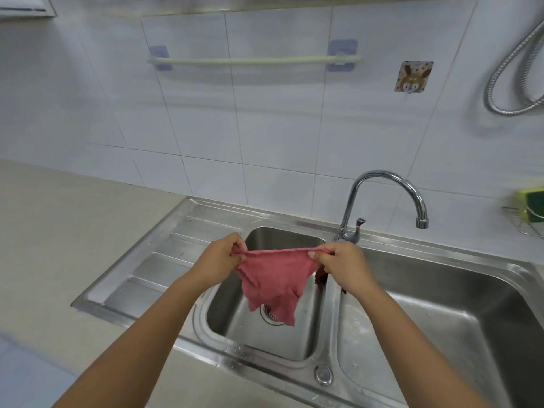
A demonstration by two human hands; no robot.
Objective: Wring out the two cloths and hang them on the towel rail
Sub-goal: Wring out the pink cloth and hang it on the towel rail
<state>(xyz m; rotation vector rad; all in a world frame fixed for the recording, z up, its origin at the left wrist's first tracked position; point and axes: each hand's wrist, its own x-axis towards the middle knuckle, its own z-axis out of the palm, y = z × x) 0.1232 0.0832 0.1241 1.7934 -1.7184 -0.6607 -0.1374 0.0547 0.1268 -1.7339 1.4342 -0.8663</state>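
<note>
A pink cloth [275, 279] hangs spread out above the small left basin of the steel sink [265, 343]. My left hand [217, 260] pinches its upper left corner and my right hand [343, 265] pinches its upper right corner, with the top edge stretched between them. A dark red cloth [321, 276] peeks out under my right hand, on the divider between the basins; most of it is hidden. The pale towel rail [253, 60] runs across the tiled wall high above the sink, bare.
A chrome tap [388, 189] arches over the larger right basin [459, 328]. A drainboard [153, 269] lies at the left, beside a beige counter [53, 231]. A sticker hook [413, 76], a shower hose [512, 72] and a sponge rack [530, 213] are at the right.
</note>
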